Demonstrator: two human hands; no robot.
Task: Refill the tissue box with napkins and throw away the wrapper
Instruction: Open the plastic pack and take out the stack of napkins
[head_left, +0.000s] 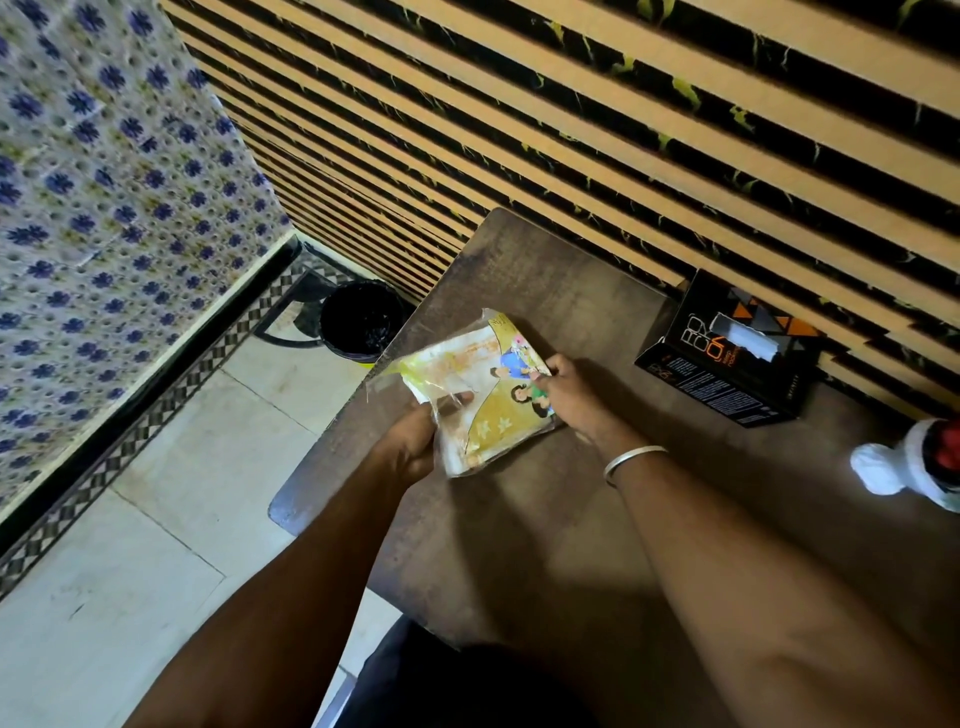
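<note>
A napkin pack (480, 395) in a clear and yellow plastic wrapper with cartoon figures rests on the brown table (545, 519). My left hand (410, 441) grips the pack's near left edge, where the wrapper is torn and loose. My right hand (566, 384) pinches the wrapper at the pack's right side. The black tissue box (727, 358) with orange triangles stands at the table's back right against the wall, a white napkin showing in its top slot.
A black bin (361, 319) with a dark liner stands on the tiled floor left of the table, near the wall corner. A white and red object (914, 462) lies at the table's right edge. Striped wall panels run behind the table.
</note>
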